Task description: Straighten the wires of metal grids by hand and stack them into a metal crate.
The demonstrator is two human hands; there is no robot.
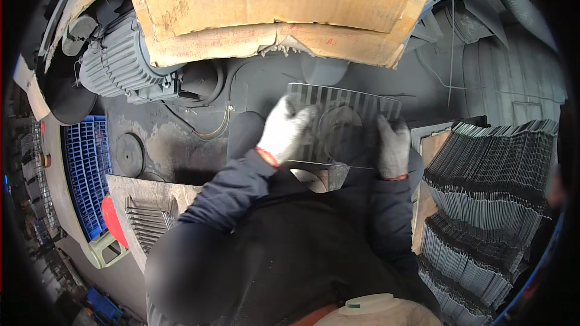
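A flat rectangular metal wire rack [356, 98] with parallel bars is held level in front of my body. My left hand [283, 130], in a white work glove with a red cuff edge, is closed on its left side. At the opposite side, my gloved right hand [394, 146] grips the rack's right edge, slightly blurred. Under the bars a rounded dark shape shows through, too blurred to name. Close to my right arm stand tall stacks of similar wire racks [489, 163], packed tightly on edge.
A large cardboard sheet [272, 0] overhangs the far side. Beyond my left hand sit a grey electric motor [118, 57] and a cable. To the left are a round disc [128, 155], a board [187, 195] bearing several racks, and a blue plastic crate [87, 169].
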